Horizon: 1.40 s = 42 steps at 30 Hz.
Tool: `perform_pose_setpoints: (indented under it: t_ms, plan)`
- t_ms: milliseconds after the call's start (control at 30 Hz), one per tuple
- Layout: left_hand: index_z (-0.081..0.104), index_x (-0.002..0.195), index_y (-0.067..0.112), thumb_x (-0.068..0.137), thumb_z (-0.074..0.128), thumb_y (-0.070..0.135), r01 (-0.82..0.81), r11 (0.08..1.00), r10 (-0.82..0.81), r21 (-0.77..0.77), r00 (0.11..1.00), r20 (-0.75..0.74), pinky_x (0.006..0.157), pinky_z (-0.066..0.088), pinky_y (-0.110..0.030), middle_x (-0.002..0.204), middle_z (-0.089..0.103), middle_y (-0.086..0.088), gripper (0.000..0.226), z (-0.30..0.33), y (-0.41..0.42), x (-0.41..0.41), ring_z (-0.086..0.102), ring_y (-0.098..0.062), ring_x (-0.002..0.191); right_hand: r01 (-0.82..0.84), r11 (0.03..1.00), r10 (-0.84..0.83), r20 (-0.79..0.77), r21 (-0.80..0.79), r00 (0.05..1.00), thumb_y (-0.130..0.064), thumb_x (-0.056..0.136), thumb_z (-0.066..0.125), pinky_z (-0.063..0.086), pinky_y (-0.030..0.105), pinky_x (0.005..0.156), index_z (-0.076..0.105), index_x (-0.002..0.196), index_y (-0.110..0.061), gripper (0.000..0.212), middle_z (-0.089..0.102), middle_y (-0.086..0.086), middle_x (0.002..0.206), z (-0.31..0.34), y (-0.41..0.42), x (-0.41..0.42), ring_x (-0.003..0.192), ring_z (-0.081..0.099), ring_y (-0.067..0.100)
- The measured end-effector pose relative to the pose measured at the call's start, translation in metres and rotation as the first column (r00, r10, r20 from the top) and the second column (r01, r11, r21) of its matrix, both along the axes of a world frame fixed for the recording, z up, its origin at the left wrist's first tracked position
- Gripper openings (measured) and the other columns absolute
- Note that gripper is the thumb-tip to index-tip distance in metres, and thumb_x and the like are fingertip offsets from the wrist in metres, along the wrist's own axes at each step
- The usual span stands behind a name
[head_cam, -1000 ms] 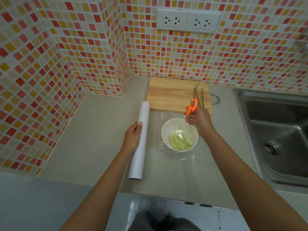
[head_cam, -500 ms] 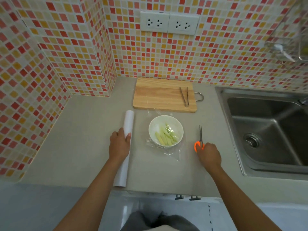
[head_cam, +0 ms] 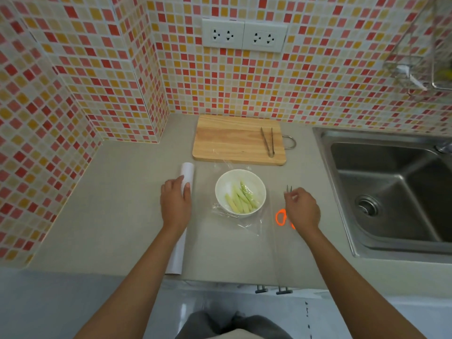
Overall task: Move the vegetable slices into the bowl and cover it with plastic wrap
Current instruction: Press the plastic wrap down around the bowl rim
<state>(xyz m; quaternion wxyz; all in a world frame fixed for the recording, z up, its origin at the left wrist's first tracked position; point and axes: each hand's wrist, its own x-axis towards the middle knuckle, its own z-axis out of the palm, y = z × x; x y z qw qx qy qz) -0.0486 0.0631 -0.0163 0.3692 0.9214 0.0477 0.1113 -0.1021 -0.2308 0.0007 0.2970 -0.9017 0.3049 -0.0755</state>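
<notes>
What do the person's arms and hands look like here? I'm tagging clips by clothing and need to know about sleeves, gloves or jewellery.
Both forearms are bare as far as the frame shows, with no sleeves in view. The left hand and right hand wear no gloves, and no watch, bracelet or ring is visible. Dark grey clothing shows at the bottom edge, below the arms.

Both arms bare from elbow down, no sleeves in view, no watch, no rings or bands on either wrist. Left hand (head_cam: 175, 205) and right hand (head_cam: 302, 209) w/ short plain nails, no polish that I can make out. Lower down, at the bottom edge, dark grey fabric (head_cam: 210, 322), creased, prob. trousers or shorts, w/ a paler beige bit (head_cam: 234, 335) of clothing just below it. Can't tell what garment that is.
</notes>
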Motion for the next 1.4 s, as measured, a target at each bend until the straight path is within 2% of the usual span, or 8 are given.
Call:
perform_pose_setpoints:
  t_ms: [100,300,633,767,933,1100,1267,1400]
  plan:
    - [0.056,0.130,0.004,0.101,0.042,0.020,0.112,0.965,-0.099,-0.237,0.993,0.069,0.103,0.035,-0.026,0.130,0.059,-0.012,0.036,0.011,-0.028,0.003,0.049,-0.025,0.124,-0.107,0.920,0.003,0.266,0.378,0.964,-0.030,0.097,0.048,0.048,0.038,0.082,0.064,0.095,-0.007,0.029,0.066,0.007,0.092,0.010,0.014,0.020,0.094,0.063,0.028]
    - [0.031,0.149,0.014,0.103,0.030,0.037,0.088,0.850,-0.196,-0.519,0.968,-0.157,0.108,0.023,-0.018,0.154,0.037,-0.002,0.051,0.017,-0.083,0.004,0.035,-0.013,0.140,-0.270,0.728,0.143,0.247,0.630,0.959,-0.039,0.100,0.038,0.039,0.027,0.096,0.060,0.119,-0.022,0.034,0.060,-0.010,0.113,0.017,0.046,0.055,0.112,0.055,0.012]
    - [0.031,0.150,0.019,0.103,0.029,0.038,0.063,0.812,-0.219,-0.581,0.954,-0.203,0.114,0.033,-0.037,0.146,0.048,-0.003,0.051,0.001,-0.092,0.001,0.044,-0.016,0.134,-0.102,0.695,-0.055,0.194,0.711,0.979,-0.024,0.096,0.044,0.046,0.031,0.077,0.069,0.098,-0.007,0.031,0.068,0.009,0.096,-0.004,0.048,0.041,0.090,0.062,0.022]
    - [0.044,0.143,0.019,0.103,0.034,0.033,0.055,0.824,-0.173,-0.564,0.972,-0.157,0.104,0.037,-0.023,0.134,0.059,-0.001,0.043,-0.002,-0.096,0.001,0.052,-0.011,0.123,-0.076,0.757,-0.111,0.243,0.649,0.964,-0.026,0.097,0.046,0.047,0.034,0.079,0.069,0.090,-0.010,0.030,0.068,0.007,0.088,-0.010,0.042,0.040,0.085,0.062,0.019]
    - [0.051,0.137,0.020,0.102,0.034,0.035,-0.024,0.765,-0.148,-0.644,0.966,-0.212,0.100,0.040,-0.022,0.128,0.062,0.004,0.041,-0.006,-0.099,0.004,0.054,-0.009,0.120,-0.210,0.687,0.029,0.263,0.695,0.964,-0.030,0.102,0.036,0.042,0.019,0.096,0.062,0.125,-0.014,0.038,0.063,-0.005,0.123,-0.014,0.045,0.051,0.114,0.057,0.007]
    - [0.057,0.129,0.026,0.103,0.030,0.040,-0.048,0.720,-0.159,-0.692,0.960,-0.232,0.078,0.040,0.001,0.106,0.065,0.022,0.040,-0.008,-0.103,0.005,0.057,0.008,0.102,-0.177,0.675,0.004,0.237,0.716,0.972,-0.024,0.099,0.041,0.043,0.023,0.097,0.068,0.115,-0.012,0.034,0.068,-0.001,0.115,-0.020,0.051,0.053,0.113,0.060,0.013]
    - [0.065,0.117,0.013,0.101,0.037,0.039,-0.192,0.699,-0.083,-0.688,0.935,-0.346,0.084,0.047,-0.021,0.103,0.069,0.002,0.041,-0.002,-0.098,0.025,0.063,-0.007,0.094,-0.102,0.669,-0.106,0.231,0.736,0.967,-0.030,0.096,0.049,0.047,0.034,0.091,0.073,0.101,-0.013,0.030,0.071,-0.002,0.095,-0.021,0.046,0.050,0.097,0.065,0.017]
    - [0.068,0.084,-0.006,0.096,0.051,0.030,-0.181,0.807,-0.106,-0.563,0.893,-0.438,0.074,0.046,-0.036,0.081,0.067,-0.013,0.042,-0.007,-0.082,0.029,0.059,-0.023,0.078,-0.084,0.684,-0.134,0.238,0.724,0.962,-0.038,0.096,0.047,0.045,0.030,0.096,0.070,0.112,-0.014,0.037,0.070,0.000,0.111,-0.018,0.048,0.052,0.108,0.063,0.015]
